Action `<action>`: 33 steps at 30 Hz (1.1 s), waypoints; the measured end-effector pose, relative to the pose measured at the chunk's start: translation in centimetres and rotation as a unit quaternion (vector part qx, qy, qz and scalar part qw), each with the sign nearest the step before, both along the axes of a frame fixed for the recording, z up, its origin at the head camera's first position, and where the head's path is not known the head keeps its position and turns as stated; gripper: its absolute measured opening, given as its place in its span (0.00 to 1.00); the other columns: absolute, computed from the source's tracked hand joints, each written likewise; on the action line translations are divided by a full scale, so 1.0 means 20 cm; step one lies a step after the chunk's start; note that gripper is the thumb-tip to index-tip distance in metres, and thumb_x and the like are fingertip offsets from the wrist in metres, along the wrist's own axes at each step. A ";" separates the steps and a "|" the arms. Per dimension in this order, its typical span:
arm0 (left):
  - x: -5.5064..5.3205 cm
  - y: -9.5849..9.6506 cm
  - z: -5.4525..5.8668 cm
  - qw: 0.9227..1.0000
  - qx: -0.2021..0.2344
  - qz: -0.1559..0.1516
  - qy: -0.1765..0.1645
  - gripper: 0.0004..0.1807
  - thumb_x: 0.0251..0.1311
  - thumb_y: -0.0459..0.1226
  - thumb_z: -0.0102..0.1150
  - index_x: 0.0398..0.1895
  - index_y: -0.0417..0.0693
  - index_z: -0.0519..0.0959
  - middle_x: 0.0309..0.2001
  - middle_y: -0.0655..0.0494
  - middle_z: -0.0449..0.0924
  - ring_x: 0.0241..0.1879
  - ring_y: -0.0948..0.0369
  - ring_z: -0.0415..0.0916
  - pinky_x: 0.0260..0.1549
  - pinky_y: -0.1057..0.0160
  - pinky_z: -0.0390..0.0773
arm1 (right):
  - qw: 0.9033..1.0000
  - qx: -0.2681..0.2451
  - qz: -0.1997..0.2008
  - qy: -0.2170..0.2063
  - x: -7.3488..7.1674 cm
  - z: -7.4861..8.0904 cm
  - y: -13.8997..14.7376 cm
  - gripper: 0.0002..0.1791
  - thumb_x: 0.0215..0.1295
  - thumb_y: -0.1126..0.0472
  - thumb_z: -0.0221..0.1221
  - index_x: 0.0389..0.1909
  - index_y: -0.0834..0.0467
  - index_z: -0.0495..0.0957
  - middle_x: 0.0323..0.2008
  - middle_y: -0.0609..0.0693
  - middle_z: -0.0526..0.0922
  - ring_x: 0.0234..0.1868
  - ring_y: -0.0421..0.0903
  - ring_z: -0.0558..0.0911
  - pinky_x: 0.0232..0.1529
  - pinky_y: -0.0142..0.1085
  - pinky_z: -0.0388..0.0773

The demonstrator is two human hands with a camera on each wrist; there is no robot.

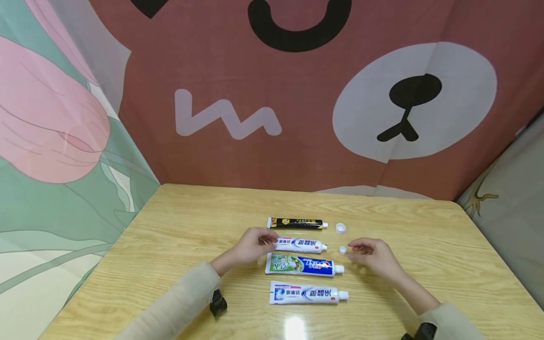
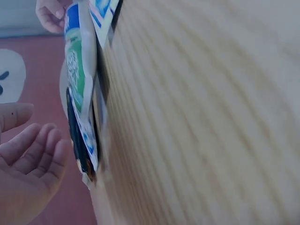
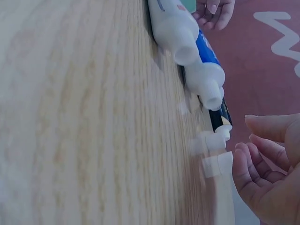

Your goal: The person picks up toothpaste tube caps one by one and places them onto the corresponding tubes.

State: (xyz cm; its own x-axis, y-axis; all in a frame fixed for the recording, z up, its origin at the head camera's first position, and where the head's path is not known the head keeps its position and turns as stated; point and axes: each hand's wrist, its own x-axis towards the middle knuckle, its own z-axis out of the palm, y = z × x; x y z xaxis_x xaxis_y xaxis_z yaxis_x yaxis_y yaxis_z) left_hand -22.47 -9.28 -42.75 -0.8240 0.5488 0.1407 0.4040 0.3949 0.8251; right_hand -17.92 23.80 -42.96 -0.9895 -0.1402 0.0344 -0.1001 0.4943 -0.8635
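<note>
Four tubes of toothpaste lie in a column on the table, white ends to the right. Farthest is a black tube (image 1: 297, 223); below it come a white-and-blue tube (image 1: 299, 244), a green-and-blue tube (image 1: 302, 265) and a nearer white-and-blue tube (image 1: 305, 293). My left hand (image 1: 255, 244) hovers by the flat end of the second tube, its fingers loosely bent and apart from it in the left wrist view. Beside a small white cap (image 1: 342, 250) is my right hand (image 1: 376, 257), thumb and fingers spread with nothing between them. A larger white cap (image 1: 340, 228) lies behind.
The wooden table (image 1: 191, 208) reaches back to a hanging cloth (image 1: 306, 156) with a bear print. A flower-patterned cloth (image 1: 55, 108) hangs at the left, and a grey one (image 1: 510, 179) at the right. Light glares off the tabletop near the front.
</note>
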 end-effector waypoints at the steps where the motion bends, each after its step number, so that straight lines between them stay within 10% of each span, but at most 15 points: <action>1: -0.01 0.00 0.00 1.000 0.005 0.004 0.003 0.12 0.53 0.26 0.58 0.41 0.30 0.77 0.34 0.46 0.79 0.34 0.59 0.74 0.34 0.65 0.76 | 1.000 0.006 -0.002 0.002 -0.01 0.00 0.00 0.17 0.49 0.67 0.66 0.41 0.70 0.77 0.33 0.57 0.80 0.30 0.43 0.77 0.28 0.32 0.76; 11: -0.12 0.01 -0.02 0.999 -0.013 0.017 0.045 0.14 0.48 0.29 0.65 0.40 0.33 0.79 0.34 0.47 0.79 0.31 0.59 0.73 0.30 0.67 0.73 | 0.998 0.066 0.011 0.021 -0.06 -0.03 0.01 0.20 0.47 0.64 0.68 0.42 0.67 0.77 0.28 0.52 0.74 0.28 0.43 0.71 0.25 0.30 0.71; 33: -0.22 0.10 -0.08 0.997 -0.078 -0.024 -0.004 0.21 0.44 0.37 0.70 0.45 0.42 0.80 0.39 0.58 0.81 0.38 0.65 0.75 0.38 0.69 0.74 | 0.996 0.056 0.075 -0.009 -0.15 -0.11 0.05 0.20 0.48 0.62 0.68 0.43 0.64 0.79 0.26 0.51 0.73 0.25 0.43 0.68 0.22 0.30 0.66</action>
State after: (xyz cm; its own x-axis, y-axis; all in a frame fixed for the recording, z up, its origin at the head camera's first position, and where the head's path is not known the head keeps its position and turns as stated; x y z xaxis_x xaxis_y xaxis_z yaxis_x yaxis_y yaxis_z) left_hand -26.82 -7.26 -44.33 -0.7974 0.6018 0.0445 0.4189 0.4989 0.7587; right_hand -20.89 24.79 -45.08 -0.9573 -0.2891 -0.0081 -0.1649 0.5688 -0.8058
